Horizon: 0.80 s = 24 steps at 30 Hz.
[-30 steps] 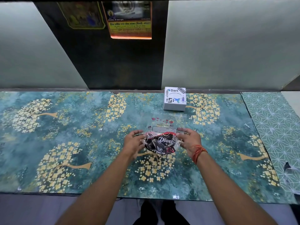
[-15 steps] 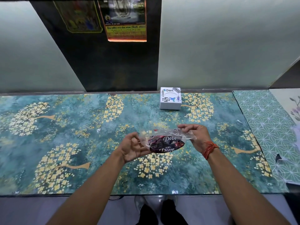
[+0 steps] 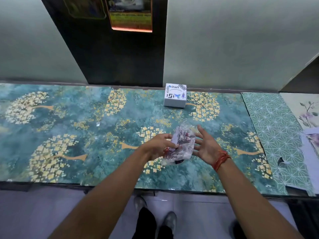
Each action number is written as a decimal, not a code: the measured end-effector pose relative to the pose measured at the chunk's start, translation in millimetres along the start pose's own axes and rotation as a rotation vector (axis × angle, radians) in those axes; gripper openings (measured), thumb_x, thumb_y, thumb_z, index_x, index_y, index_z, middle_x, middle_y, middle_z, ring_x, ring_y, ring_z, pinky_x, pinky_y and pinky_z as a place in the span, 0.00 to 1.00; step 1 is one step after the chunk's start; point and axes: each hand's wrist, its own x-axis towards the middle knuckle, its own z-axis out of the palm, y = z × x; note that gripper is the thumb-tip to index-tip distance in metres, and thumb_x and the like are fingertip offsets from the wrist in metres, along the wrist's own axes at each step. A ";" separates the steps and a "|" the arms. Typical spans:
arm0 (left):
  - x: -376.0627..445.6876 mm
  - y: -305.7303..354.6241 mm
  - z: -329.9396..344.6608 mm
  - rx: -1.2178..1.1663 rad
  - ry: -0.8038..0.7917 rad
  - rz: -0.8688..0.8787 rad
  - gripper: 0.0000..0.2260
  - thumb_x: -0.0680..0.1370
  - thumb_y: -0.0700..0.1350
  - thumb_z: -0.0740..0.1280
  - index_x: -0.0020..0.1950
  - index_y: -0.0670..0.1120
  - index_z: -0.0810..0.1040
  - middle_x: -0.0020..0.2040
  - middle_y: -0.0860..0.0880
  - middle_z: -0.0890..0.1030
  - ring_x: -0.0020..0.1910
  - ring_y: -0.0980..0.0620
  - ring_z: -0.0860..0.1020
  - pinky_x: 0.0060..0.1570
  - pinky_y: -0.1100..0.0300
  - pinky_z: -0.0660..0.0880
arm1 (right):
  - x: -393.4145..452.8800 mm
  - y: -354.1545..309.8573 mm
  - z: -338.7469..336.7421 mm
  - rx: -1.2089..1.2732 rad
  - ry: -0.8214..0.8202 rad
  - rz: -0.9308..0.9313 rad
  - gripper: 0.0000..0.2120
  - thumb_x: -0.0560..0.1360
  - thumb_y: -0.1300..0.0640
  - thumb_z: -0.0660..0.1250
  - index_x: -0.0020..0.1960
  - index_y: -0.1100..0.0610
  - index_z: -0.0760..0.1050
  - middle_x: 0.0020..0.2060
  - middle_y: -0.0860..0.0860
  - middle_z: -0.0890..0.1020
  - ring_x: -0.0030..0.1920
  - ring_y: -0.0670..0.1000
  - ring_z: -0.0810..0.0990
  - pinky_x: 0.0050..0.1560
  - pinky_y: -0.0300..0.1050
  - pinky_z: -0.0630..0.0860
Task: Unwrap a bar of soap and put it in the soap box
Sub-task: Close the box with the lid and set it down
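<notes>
A clear plastic packet (image 3: 181, 147) with dark Dove-printed soap wrapping inside hangs above the table, blurred by motion. My left hand (image 3: 158, 146) grips its left edge together with a pale card-like piece. My right hand (image 3: 204, 144) is spread flat just to the right of the packet, palm toward it, fingers apart, holding nothing. The soap bar itself is hidden by the wrapping. A white box printed "Dart" (image 3: 175, 98) stands at the back of the table, well beyond both hands.
The table (image 3: 69, 135) has a teal cover with gold tree prints. A green geometric mat (image 3: 276, 135) and loose papers (image 3: 310, 152) lie at the right. A dark panel with a poster (image 3: 131, 14) rises behind. My shoes (image 3: 155, 218) show below the front edge.
My right hand has let go of the packet and opened beside it. The left hand now holds the packet alone, turned more upright. The camera view has dipped slightly.
</notes>
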 end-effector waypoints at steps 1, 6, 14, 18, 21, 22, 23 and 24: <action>3.2 -6.9 8.0 -0.012 0.079 0.036 0.12 0.75 0.29 0.68 0.55 0.40 0.78 0.41 0.42 0.84 0.31 0.52 0.84 0.28 0.60 0.78 | -4.7 6.4 -3.2 0.000 0.003 0.018 0.25 0.75 0.39 0.64 0.58 0.60 0.76 0.50 0.58 0.83 0.48 0.59 0.82 0.51 0.58 0.80; 11.0 -42.6 34.0 -0.039 0.256 0.095 0.20 0.74 0.32 0.71 0.65 0.41 0.74 0.55 0.37 0.83 0.46 0.42 0.82 0.43 0.48 0.79 | -21.1 29.1 -5.4 -0.230 0.112 -0.152 0.17 0.72 0.65 0.71 0.60 0.63 0.76 0.48 0.57 0.83 0.42 0.55 0.82 0.38 0.47 0.80; -6.5 -70.0 52.0 -0.140 0.187 0.154 0.14 0.76 0.27 0.65 0.60 0.35 0.78 0.42 0.41 0.82 0.33 0.48 0.81 0.29 0.60 0.78 | -44.3 58.0 -23.4 -0.304 0.223 -0.354 0.11 0.65 0.78 0.72 0.42 0.65 0.78 0.35 0.55 0.83 0.35 0.49 0.81 0.36 0.45 0.82; 6.6 -97.7 64.6 -0.207 0.180 0.083 0.11 0.75 0.24 0.58 0.50 0.31 0.79 0.41 0.37 0.83 0.35 0.45 0.83 0.32 0.60 0.81 | -63.0 88.5 -41.9 -0.240 0.251 -0.323 0.13 0.66 0.76 0.71 0.39 0.59 0.79 0.34 0.54 0.83 0.37 0.52 0.81 0.44 0.51 0.82; 7.1 -122.1 78.5 -0.267 0.157 0.008 0.15 0.75 0.23 0.57 0.39 0.36 0.79 0.32 0.44 0.82 0.28 0.54 0.81 0.29 0.65 0.80 | -96.6 106.6 -53.7 -0.022 0.145 -0.262 0.07 0.73 0.71 0.66 0.44 0.61 0.79 0.35 0.51 0.85 0.38 0.51 0.84 0.44 0.53 0.84; 6.0 -130.6 84.6 -0.310 0.140 -0.021 0.16 0.76 0.23 0.56 0.37 0.37 0.78 0.28 0.46 0.80 0.25 0.56 0.80 0.28 0.68 0.79 | -108.0 114.0 -58.2 0.020 0.117 -0.268 0.06 0.75 0.67 0.65 0.47 0.60 0.79 0.37 0.50 0.85 0.39 0.50 0.84 0.44 0.52 0.84; 5.6 -137.8 90.8 -0.330 0.128 -0.047 0.16 0.77 0.24 0.56 0.37 0.38 0.77 0.26 0.46 0.79 0.23 0.56 0.78 0.26 0.69 0.77 | -119.0 122.2 -64.0 0.050 0.090 -0.282 0.06 0.76 0.62 0.66 0.51 0.58 0.79 0.40 0.50 0.83 0.42 0.49 0.84 0.46 0.53 0.84; 6.7 -147.3 96.3 -0.334 0.121 -0.085 0.15 0.77 0.25 0.56 0.38 0.39 0.75 0.28 0.46 0.79 0.24 0.55 0.78 0.24 0.69 0.77 | -129.4 131.6 -70.6 0.065 0.059 -0.296 0.10 0.74 0.57 0.69 0.55 0.56 0.79 0.43 0.50 0.81 0.46 0.50 0.83 0.49 0.55 0.83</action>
